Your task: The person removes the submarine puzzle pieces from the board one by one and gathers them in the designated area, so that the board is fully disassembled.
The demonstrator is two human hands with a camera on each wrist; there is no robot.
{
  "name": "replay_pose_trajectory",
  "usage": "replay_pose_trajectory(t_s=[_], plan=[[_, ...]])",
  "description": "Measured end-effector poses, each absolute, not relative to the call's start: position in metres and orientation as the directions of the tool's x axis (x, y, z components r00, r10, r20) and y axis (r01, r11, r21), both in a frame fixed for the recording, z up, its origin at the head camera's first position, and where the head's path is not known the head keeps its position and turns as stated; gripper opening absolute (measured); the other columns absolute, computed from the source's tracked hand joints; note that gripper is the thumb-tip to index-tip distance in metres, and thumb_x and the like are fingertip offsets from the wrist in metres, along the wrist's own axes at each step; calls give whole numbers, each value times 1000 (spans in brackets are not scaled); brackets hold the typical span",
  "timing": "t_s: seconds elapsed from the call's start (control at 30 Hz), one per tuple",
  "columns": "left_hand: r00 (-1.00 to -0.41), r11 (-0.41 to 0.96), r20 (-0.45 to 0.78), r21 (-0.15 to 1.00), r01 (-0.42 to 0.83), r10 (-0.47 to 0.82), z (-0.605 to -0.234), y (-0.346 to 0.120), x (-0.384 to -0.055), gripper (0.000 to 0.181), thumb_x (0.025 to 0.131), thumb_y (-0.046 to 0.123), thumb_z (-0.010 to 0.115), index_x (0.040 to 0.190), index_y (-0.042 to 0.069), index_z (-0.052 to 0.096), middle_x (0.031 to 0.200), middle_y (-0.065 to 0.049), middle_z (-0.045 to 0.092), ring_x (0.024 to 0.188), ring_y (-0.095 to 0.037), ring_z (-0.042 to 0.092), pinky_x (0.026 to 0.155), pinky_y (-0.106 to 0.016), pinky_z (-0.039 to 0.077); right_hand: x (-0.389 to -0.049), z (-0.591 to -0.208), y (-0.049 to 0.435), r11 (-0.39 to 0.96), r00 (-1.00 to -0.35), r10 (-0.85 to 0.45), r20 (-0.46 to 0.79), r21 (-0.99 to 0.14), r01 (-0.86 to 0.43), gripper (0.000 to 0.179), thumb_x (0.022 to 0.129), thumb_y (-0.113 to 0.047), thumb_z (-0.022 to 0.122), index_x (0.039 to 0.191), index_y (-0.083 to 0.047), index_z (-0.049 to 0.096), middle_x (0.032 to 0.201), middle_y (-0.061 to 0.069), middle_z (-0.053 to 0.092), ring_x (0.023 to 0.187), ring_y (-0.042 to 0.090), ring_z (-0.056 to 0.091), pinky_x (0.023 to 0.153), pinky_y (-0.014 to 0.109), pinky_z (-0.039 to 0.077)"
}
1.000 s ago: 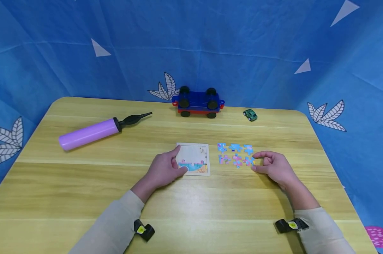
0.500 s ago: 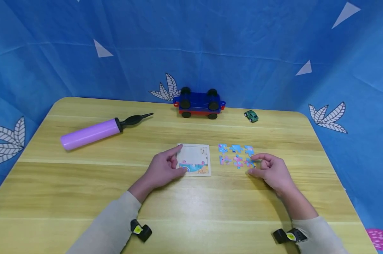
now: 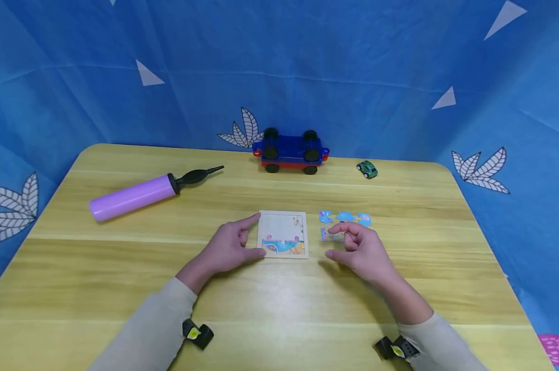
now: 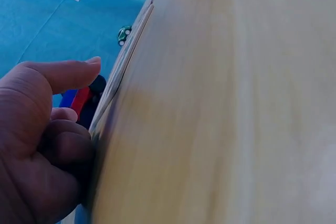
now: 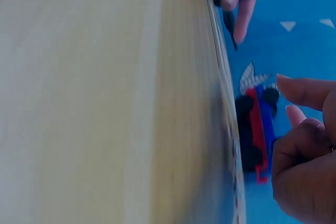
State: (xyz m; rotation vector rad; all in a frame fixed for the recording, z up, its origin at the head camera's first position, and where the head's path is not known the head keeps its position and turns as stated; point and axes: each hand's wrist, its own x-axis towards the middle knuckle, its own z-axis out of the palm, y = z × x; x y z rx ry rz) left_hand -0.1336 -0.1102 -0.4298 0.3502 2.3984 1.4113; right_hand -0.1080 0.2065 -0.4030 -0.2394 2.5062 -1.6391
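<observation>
In the head view a square wooden puzzle board (image 3: 279, 224) lies flat, with joined picture pieces along its lower side and a pale bare area above. At its left edge is my left hand (image 3: 225, 247), index fingertip near the upper corner and thumb tip near the lower. My right hand (image 3: 365, 255) hovers over the loose pieces, thumb and index finger bent and apart with nothing between them. A row of blue jigsaw pieces (image 3: 345, 217) shows beyond it. Of the nearer row, one pink and blue piece (image 3: 324, 235) shows; the rest is hidden under the hand.
A purple hand pump (image 3: 133, 197) with a black nozzle lies at the left. Toward the back stand a blue and red toy wagon stack (image 3: 290, 152) with black wheels and a small green toy car (image 3: 367, 169). A blue cloth (image 3: 353, 62) hangs behind the table (image 3: 279, 309).
My right hand has moved left from the right end of the loose pieces to over their nearer row. My left hand has drawn back slightly, its thumb now at the board's edge.
</observation>
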Motion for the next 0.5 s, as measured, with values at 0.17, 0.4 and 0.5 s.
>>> replay_pose_trajectory(t_s=[0.17,0.4,0.5], plan=[[-913,500,-155,864,61,378,-434,-111,-135,85,82,22,85,153,8,40,55,4,33,47,-12,29,53,-30,30,-113,-403,181,372,-965,-260,-19,-925,-82,37,77,0,84,110,1,67,63,-1,24,56,13,25,66,29,39],[-902,516,-199,856,30,383,-435,-110,-136,85,83,22,84,154,11,39,56,4,34,47,-13,29,54,-32,32,-121,-405,151,356,-946,-324,-13,-928,-109,36,78,1,84,110,0,69,61,-2,25,55,13,25,66,29,38],[-896,533,-208,845,37,392,-435,-110,-137,84,84,23,84,154,11,39,57,4,34,48,-13,29,53,-31,31,-121,-400,141,348,-940,-341,-29,-932,-98,35,78,4,82,111,2,68,61,-1,25,55,13,25,68,29,38]])
